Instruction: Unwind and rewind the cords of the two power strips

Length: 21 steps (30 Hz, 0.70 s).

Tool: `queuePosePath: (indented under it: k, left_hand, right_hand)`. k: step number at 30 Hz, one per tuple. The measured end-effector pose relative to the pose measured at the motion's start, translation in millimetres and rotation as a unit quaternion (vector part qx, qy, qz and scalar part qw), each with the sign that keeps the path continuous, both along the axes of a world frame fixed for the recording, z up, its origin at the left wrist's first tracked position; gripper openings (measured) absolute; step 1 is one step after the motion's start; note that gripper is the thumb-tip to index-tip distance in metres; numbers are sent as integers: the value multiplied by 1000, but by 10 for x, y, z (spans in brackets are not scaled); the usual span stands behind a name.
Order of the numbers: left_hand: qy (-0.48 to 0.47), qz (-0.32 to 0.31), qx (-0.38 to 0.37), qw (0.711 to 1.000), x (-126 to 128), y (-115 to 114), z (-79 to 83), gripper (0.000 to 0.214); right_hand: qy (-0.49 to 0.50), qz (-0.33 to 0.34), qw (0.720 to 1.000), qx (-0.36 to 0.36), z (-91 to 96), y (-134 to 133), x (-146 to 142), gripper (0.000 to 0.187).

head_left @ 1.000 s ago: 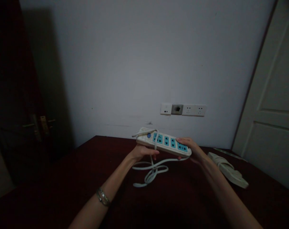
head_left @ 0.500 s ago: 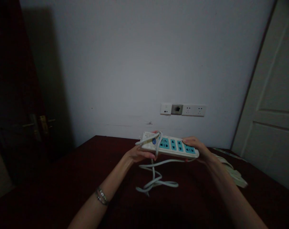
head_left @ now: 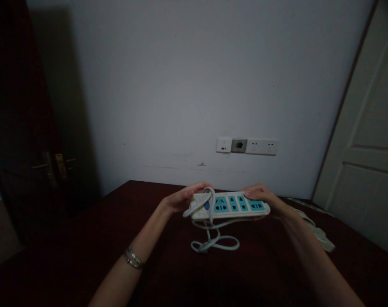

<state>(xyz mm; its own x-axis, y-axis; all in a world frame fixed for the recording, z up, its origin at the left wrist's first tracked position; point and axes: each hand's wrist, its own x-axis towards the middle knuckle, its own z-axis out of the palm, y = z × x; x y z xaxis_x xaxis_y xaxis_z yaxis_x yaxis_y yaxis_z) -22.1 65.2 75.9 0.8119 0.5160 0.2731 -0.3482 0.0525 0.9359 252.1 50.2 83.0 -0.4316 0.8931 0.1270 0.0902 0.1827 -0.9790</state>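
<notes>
A white power strip (head_left: pixel 226 212) with teal sockets and a blue round switch is held above the dark red tabletop. My right hand (head_left: pixel 261 197) grips its right end, thumb on top by the sockets and fingers partly hidden underneath. At the left end is my left hand (head_left: pixel 181 199), its fingers reaching behind the strip to the top of a cord loop. The white cord (head_left: pixel 212 204) wraps over that end near the switch. More of the cord hangs below in loose loops. A metal bracelet (head_left: pixel 133 258) circles my left wrist.
The dark red table (head_left: pixel 142 198) stands against a pale wall. Wall sockets (head_left: pixel 261 147) are set above its far edge. A pale bundle (head_left: pixel 318 232) lies at the right, partly behind my arm. A dark door (head_left: pixel 21 179) with a brass-coloured handle stands left, a pale panelled door (head_left: pixel 366 140) right.
The power strip has moved slightly down and lies more level. My left hand has shifted from under its left end to behind and above it. The hanging loops have swung and bunched closer.
</notes>
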Motion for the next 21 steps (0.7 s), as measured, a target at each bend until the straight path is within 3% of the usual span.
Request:
queuePosePath:
  k: [5, 13, 21]
  left_hand:
    - [93, 73, 127, 985, 7, -113, 115, 61]
    - [123, 231, 71, 963, 121, -19, 84, 28]
    - [175, 213, 103, 956, 84, 19, 83, 23]
  right_hand:
    - [-9, -18, 1000, -3, 11, 7, -3, 33]
    - [-34, -22, 999, 10, 39, -5, -13, 35]
    - [-55, 16, 998, 29, 68, -51, -53, 36]
